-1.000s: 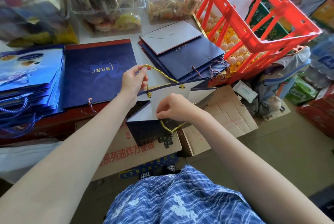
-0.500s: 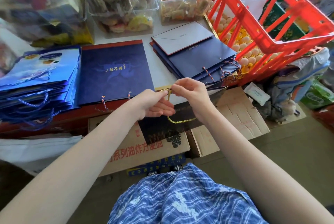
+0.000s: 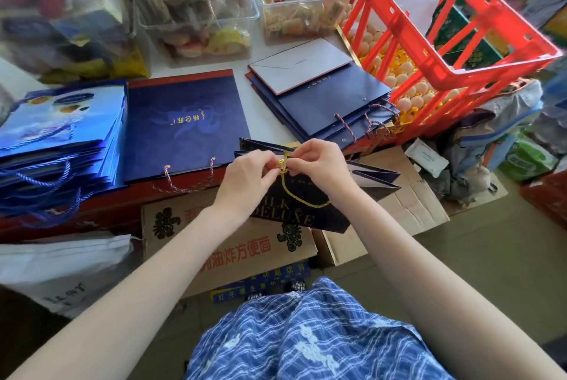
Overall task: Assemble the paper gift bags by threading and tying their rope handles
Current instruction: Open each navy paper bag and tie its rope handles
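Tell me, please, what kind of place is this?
Probably a small shop's packing or storage corner. Clear tubs of wrapped snacks, a red crate above trays of eggs, and stacks of flat gift bags point to that.

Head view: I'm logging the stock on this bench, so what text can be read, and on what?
"DELUXE", under a partly hidden line ending "ILK": dark gift bag held by both hands.
"油炸方便面": cardboard box under the bag.
Gold script on the flat navy bag: too stylised to read.
Small print on the blue strip and white sack: too blurred.
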### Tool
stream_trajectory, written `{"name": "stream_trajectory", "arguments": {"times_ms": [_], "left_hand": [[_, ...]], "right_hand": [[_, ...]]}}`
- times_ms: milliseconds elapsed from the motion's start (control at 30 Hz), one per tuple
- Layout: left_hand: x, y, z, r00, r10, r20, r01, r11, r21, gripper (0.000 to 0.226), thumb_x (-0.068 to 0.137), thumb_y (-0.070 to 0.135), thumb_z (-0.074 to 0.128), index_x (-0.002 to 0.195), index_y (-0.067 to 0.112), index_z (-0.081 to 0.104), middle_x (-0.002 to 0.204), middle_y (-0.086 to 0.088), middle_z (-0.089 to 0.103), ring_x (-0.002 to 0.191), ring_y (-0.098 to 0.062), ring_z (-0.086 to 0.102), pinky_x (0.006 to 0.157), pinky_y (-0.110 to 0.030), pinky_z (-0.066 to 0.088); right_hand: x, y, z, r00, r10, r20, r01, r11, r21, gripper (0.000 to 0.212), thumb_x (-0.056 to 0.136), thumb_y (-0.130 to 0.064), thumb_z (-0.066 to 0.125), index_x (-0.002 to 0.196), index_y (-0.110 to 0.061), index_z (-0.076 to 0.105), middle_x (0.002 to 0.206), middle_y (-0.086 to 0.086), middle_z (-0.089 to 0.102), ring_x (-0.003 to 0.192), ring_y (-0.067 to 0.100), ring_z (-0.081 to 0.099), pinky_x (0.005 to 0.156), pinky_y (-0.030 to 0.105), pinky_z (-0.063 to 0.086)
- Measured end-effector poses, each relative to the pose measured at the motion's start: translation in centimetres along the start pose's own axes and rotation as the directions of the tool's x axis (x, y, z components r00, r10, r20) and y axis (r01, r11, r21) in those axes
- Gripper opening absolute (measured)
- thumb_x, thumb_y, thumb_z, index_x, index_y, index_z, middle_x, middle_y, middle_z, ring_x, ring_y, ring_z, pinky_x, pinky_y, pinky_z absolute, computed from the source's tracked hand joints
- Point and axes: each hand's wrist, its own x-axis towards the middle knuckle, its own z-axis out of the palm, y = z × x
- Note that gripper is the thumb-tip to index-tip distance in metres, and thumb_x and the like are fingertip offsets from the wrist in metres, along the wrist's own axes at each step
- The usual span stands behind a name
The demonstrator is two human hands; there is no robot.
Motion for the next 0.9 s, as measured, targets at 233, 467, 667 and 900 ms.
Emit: {"name": "stream_trajectory", "arguments": {"times_ms": [233,467,667,900], "left_hand": [[-0.4,-0.2,0.7,0.978,0.198,-0.068,-0.188,0.974,0.128,0.017,0.089,0.017,0.058,0.101,0.012,0.069,0.09,-0.004,0.067,0.078,-0.026,0.066,0.065,-0.034,0.051],[0.3,0.2,0.8,0.988,0.094,-0.121,-0.094,0.996,0.009,0.014,0.086,0.014,0.064,0.099,0.012,0.07,0.087,-0.003,0.071,0.08,-0.018,0.065,0.075,-0.026,0.048],[0.8,0.8,1.1,0.987,-0.117,-0.113,0.094,0.977,-0.192,0.01,0.085,0.014,0.066,0.093,0.009,0.07,0.082,0.005,0.066,0.076,-0.008,0.063,0.075,-0.013,0.049],[1.3,-0.2,0.4,0.984,-0.169,0.055,0.178,0.927,-0.33,0.005,0.086,0.012,0.064,0.089,0.012,0.069,0.078,0.001,0.068,0.071,-0.004,0.066,0.072,-0.011,0.051]], "right_hand": [[-0.1,-0.1,0.6,0.998,-0.035,-0.052,0.029,0.993,-0.11,0.015,0.086,-0.01,0.06,0.093,-0.017,0.072,0.072,0.001,0.071,0.068,0.009,0.067,0.083,0.031,0.055],[0.3,0.2,0.2,0.995,-0.076,0.072,0.089,0.978,-0.191,0.019,0.093,-0.011,0.054,0.095,-0.018,0.072,0.081,0.001,0.068,0.08,0.018,0.064,0.083,0.035,0.054],[0.7,0.0,-0.4,0.992,-0.094,0.081,0.106,0.983,-0.152,0.023,0.09,-0.002,0.054,0.079,-0.02,0.064,0.076,-0.003,0.064,0.07,0.01,0.061,0.079,0.028,0.052],[0.6,0.0,-0.6,0.984,-0.061,0.17,0.07,0.996,-0.051,0.02,0.089,0.001,0.055,0.083,-0.017,0.061,0.083,0.001,0.064,0.079,0.013,0.062,0.089,0.033,0.052]]}}
